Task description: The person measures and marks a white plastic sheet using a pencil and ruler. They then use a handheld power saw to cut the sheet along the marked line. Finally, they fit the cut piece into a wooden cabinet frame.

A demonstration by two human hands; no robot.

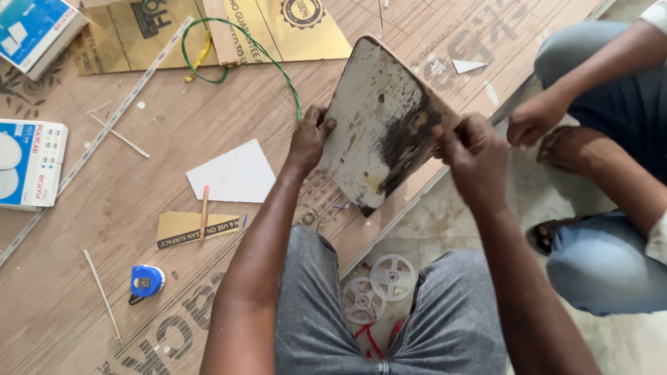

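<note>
1. Two hands grip one stained, rounded-corner panel [380, 122], held tilted above the plywood sheet [203, 116] in front of the person's knees
2. Left hand [308, 138] is closed on the panel's left edge, thumb on the face, fingers curled behind
3. Right hand [476, 159] is closed on the right edge, fingertips pinching near a dark scorched-looking patch on the panel
4. A green wire [272, 52] loops over the plywood and runs down to the panel's left edge, just beside the left hand; whether it touches the panel I cannot tell
5. On the plywood left of the left forearm lie a white card [234, 173], a gold strip label [191, 229] with a thin wooden stick [204, 211] across it, and a blue tape measure [147, 281] nearer the knee
6. Two boxes with blue and white printing [20, 162] [29, 21] sit at the far left, one above the other in the view, well apart from the hands
7. A long pale strip [106, 131] runs diagonally across the plywood between the boxes and the white card
8. Between the person's knees, on the bare floor, lie two white reels [378, 285] side by side
9. Another person crouches at the right, one hand [535, 117] resting at the plywood's edge, near the right hand but apart from it
</note>
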